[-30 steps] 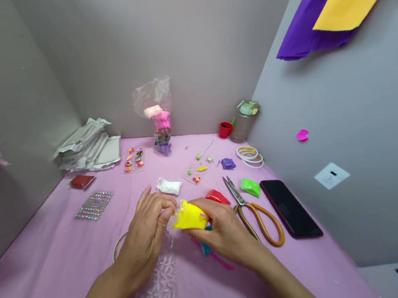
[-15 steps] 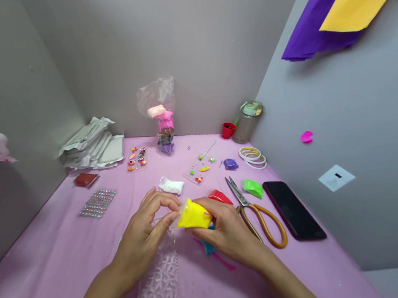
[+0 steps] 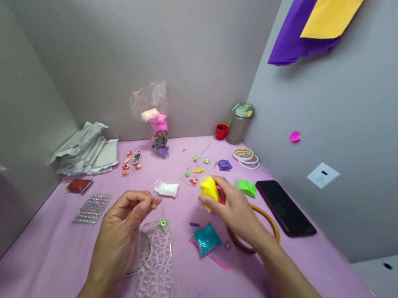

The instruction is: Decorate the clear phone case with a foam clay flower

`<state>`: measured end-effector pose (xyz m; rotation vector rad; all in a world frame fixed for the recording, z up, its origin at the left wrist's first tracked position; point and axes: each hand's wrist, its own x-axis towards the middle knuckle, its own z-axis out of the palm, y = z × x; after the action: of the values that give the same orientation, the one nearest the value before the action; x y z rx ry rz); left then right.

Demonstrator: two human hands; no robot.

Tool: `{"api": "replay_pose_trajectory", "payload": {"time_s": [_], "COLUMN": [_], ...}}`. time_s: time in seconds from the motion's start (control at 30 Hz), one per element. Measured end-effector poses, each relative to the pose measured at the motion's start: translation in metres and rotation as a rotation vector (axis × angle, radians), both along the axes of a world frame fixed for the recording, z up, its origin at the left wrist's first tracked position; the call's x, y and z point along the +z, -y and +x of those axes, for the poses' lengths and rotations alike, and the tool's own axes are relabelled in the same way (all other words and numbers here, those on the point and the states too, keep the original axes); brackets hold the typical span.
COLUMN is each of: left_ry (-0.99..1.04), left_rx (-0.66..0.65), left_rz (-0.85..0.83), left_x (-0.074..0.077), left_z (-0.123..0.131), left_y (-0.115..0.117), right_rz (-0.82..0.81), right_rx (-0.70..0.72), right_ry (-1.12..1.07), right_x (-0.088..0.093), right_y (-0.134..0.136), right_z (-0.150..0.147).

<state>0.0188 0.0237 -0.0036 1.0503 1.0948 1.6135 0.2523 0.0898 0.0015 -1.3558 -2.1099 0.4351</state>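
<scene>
In my right hand (image 3: 233, 211) is a small yellow packet of what looks like modelling clay (image 3: 209, 190), gripped between thumb and fingers above the table. Behind that hand show the yellow-brown handles of the scissors (image 3: 268, 218); their blades are mostly covered. A bit of a red packet (image 3: 221, 195) peeks out by the fingers. My left hand (image 3: 121, 232) is closed in a pinch; what its fingertips hold, if anything, is too small to name. Below it lies a clear textured phone case (image 3: 154, 282) with a green flower charm (image 3: 163, 224) at its top edge and a thin ring (image 3: 142, 266) beside it.
A teal packet (image 3: 208, 239) lies on a pink strip (image 3: 219, 261). Further off are a white packet (image 3: 167, 189), a green packet (image 3: 246, 188), a phone (image 3: 286, 208), tape rolls (image 3: 245, 156), a bottle (image 3: 239, 125) and a gem sheet (image 3: 92, 208). Grey walls bound the table.
My right hand has carried the yellow packet right, away from my left hand, over the scissors. My left hand has drawn slightly left, its fingers pinched. The teal packet and flower charm now show.
</scene>
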Motion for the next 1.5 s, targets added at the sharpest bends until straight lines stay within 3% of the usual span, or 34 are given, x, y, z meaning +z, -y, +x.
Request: {"api": "replay_pose_trajectory", "payload": {"time_s": [0.07,0.17,0.33,0.47,0.57,0.77,1.0,1.13,1.5], "left_ry": [0.064,0.127,0.174,0.168,0.153,0.151,0.137,0.131,0.150], "left_rx": [-0.025,-0.068,-0.170,-0.252,-0.286,-0.294,-0.288,-0.267,-0.229], "left_rz": [-0.014,-0.044,-0.103,-0.157,-0.196,-0.226,-0.222,-0.215,-0.195], "left_x": [0.003,0.005,0.003,-0.001,-0.005,-0.011,-0.010,-0.012,-0.002], "left_z": [0.002,0.006,0.016,0.023,0.024,0.022,0.025,0.026,0.032], "left_y": [-0.001,-0.001,0.000,0.001,0.001,0.002,0.001,0.001,0.002], "right_rz": [0.041,0.077,0.067,0.080,0.089,-0.059,-0.533,-0.595,-0.572], "right_rx": [-0.153,-0.259,-0.280,-0.271,-0.201,0.157,0.408,0.435,0.408], "right_ry": [0.067,0.155,0.235,0.168,0.046,-0.194,-0.663,-0.738,-0.733], "right_x": [-0.007,-0.019,-0.033,-0.029,-0.021,-0.005,-0.006,-0.012,-0.011], "right_y": [-0.016,-0.036,-0.045,-0.040,-0.027,0.013,0.029,0.030,0.030], "right_z": [0.014,0.029,0.032,0.024,0.010,-0.022,-0.032,-0.035,-0.034]}}
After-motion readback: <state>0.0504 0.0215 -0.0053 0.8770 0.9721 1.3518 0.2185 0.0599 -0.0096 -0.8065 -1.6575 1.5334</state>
